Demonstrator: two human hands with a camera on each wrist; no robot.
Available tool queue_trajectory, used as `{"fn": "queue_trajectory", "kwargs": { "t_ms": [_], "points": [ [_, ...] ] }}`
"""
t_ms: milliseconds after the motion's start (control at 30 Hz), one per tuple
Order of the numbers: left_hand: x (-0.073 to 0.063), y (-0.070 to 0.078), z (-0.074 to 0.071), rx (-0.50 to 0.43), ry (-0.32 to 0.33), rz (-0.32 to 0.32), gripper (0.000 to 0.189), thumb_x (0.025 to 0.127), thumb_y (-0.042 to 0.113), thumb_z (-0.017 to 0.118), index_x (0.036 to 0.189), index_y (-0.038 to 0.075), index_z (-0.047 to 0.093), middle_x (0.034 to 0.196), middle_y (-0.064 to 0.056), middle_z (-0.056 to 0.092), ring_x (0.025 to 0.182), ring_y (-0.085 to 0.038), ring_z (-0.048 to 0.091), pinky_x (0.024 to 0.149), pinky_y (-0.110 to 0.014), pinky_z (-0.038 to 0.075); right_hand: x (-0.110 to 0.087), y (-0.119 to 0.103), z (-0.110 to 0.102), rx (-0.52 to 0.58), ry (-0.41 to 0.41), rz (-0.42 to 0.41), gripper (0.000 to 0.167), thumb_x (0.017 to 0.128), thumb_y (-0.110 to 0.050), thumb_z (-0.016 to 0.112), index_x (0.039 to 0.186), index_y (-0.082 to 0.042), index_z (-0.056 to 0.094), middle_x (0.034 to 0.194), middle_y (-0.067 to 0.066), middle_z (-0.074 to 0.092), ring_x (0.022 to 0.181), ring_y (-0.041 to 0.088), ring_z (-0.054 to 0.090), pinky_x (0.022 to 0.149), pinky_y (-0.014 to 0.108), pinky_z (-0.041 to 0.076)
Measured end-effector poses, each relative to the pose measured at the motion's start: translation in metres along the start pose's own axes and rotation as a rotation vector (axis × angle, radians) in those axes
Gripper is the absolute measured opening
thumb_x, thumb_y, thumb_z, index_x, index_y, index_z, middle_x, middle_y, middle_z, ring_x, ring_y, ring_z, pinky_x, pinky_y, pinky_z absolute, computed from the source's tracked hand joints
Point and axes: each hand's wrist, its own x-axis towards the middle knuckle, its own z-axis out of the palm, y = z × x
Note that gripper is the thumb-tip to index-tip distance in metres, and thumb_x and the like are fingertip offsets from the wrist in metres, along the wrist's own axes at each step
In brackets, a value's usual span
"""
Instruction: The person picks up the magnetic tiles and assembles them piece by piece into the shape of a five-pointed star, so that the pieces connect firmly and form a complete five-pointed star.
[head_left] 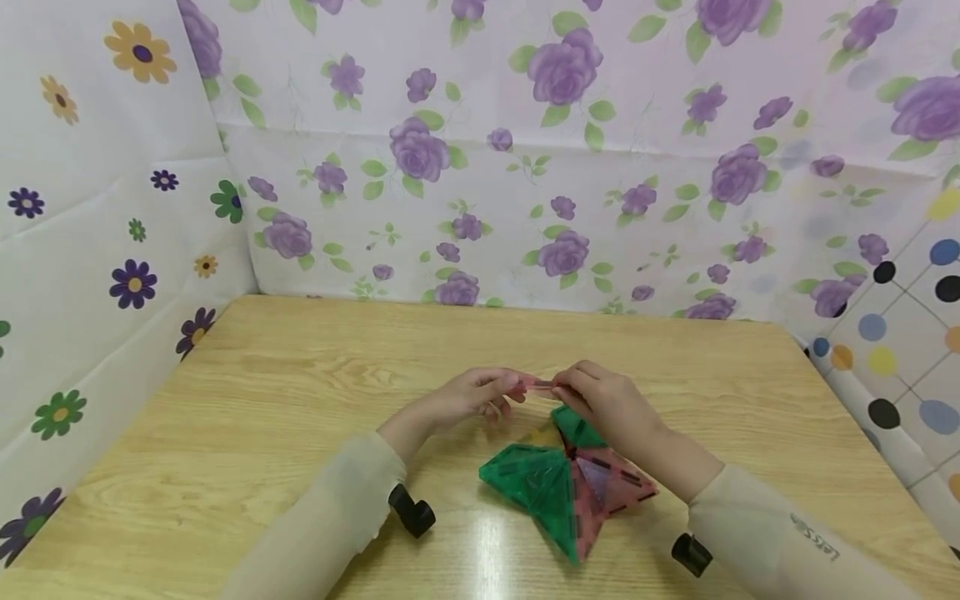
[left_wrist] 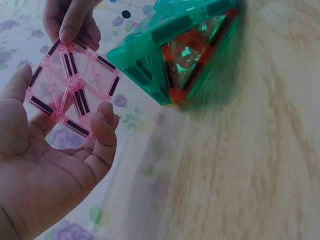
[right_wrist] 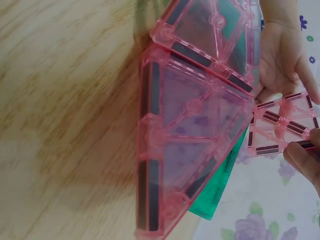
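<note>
Two pink triangular magnetic tiles, joined edge to edge in a diamond, are held up above the table between both hands. My left hand grips them by the outer edges, thumb on one side and fingers on the other, as the left wrist view shows. At the opposite corner my right hand pinches the diamond with thumb and fingertips. Just below the hands sits a star-like build of magnetic tiles, with green tiles on the left and pink tiles on the right. An orange tile shows beneath the green ones.
The build stands on a wooden table. Flowered cloth hangs behind the table's far edge, with more patterned cloth at both sides. Black camera mounts are worn at both wrists.
</note>
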Motion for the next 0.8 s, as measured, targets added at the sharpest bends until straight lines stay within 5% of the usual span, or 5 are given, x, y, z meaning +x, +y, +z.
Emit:
{"fn": "queue_trajectory", "kwargs": {
  "t_ms": [233, 433, 600, 800],
  "points": [
    [-0.001, -0.005, 0.003, 0.298, 0.059, 0.013, 0.057, 0.095, 0.034, 0.059, 0.145, 0.012, 0.042, 0.11, -0.014, 0.057, 0.083, -0.026, 0.055, 0.07, -0.032, 0.05, 0.002, 0.005, 0.003, -0.035, -0.015, -0.094, 0.031, 0.074, -0.002, 0.077, 0.103, -0.004, 0.066, 0.084, 0.003, 0.068, 0.064, 0.01, 0.065, 0.057, 0.02, 0.053],
    [-0.003, -0.01, 0.002, 0.445, 0.104, -0.001, 0.064, 0.085, 0.033, 0.073, 0.14, 0.014, 0.044, 0.117, 0.0, 0.056, 0.081, -0.016, 0.054, 0.068, -0.027, 0.048, 0.001, 0.007, 0.002, -0.122, -0.147, -0.28, 0.041, 0.07, 0.002, 0.081, 0.104, -0.006, 0.059, 0.089, 0.001, 0.064, 0.071, 0.01, 0.064, 0.062, 0.02, 0.055],
    [0.001, -0.012, 0.001, 0.628, 0.069, 0.01, 0.068, 0.081, 0.036, 0.076, 0.138, 0.014, 0.046, 0.102, 0.001, 0.055, 0.079, -0.013, 0.052, 0.07, -0.025, 0.046, -0.002, 0.01, 0.004, -0.13, -0.265, -0.359, 0.037, 0.072, 0.006, 0.078, 0.1, -0.007, 0.058, 0.092, 0.002, 0.061, 0.079, 0.01, 0.064, 0.067, 0.018, 0.055],
    [0.003, -0.008, 0.007, 0.727, 0.021, -0.017, 0.064, 0.082, 0.031, 0.076, 0.139, 0.027, 0.047, 0.114, -0.001, 0.049, 0.082, -0.012, 0.049, 0.07, -0.023, 0.045, -0.005, 0.008, 0.009, -0.136, -0.316, -0.345, 0.023, 0.079, -0.004, 0.076, 0.09, -0.009, 0.056, 0.089, 0.0, 0.06, 0.073, 0.008, 0.062, 0.06, 0.014, 0.051]
  ]
}}
